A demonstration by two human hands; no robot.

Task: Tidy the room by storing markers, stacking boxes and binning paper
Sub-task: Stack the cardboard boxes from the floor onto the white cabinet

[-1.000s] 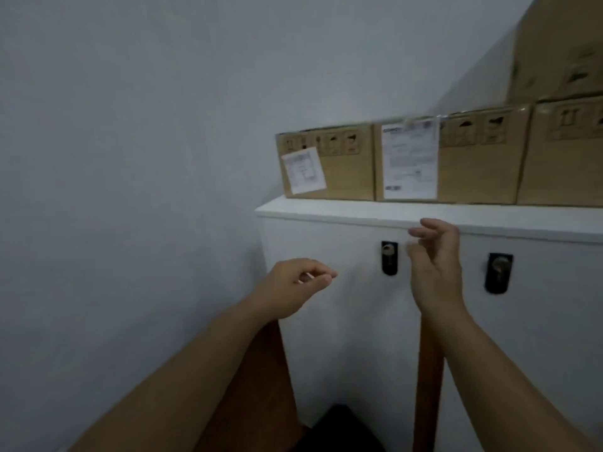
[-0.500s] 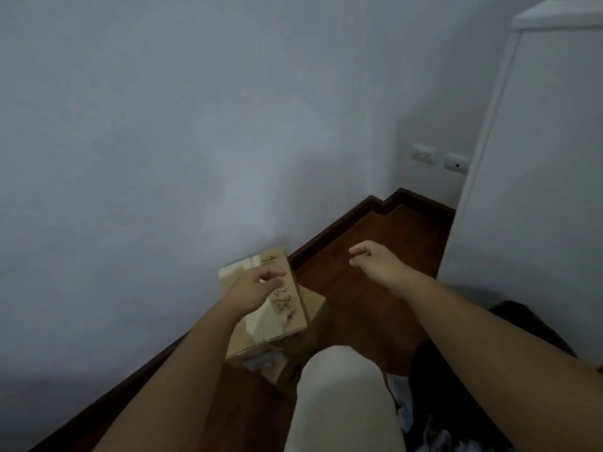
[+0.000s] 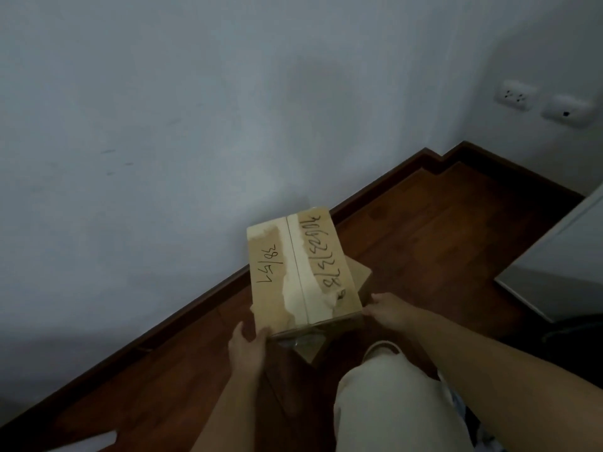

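I have both hands on the cardboard box [image 3: 301, 272] in the lower middle of the frame. It sits against the wall, atop a second box [image 3: 360, 282] whose corner pokes out to its right. My left hand [image 3: 246, 349] curls around the near left corner, thumb on the top face. My right hand [image 3: 386, 309] presses flat on the near right edge, fingers part open; I cannot tell whether they reach underneath.

My worry is the grip: both hands hold only the near end, so if I lift from here the far end may dip and the box slide off. The top flaps look stripped of tape along the seam, so they could give under my thumb. My knee [image 3: 385, 386] crowds the space below, and the lower box could shift on the wooden floor [image 3: 440, 230] if I drag.
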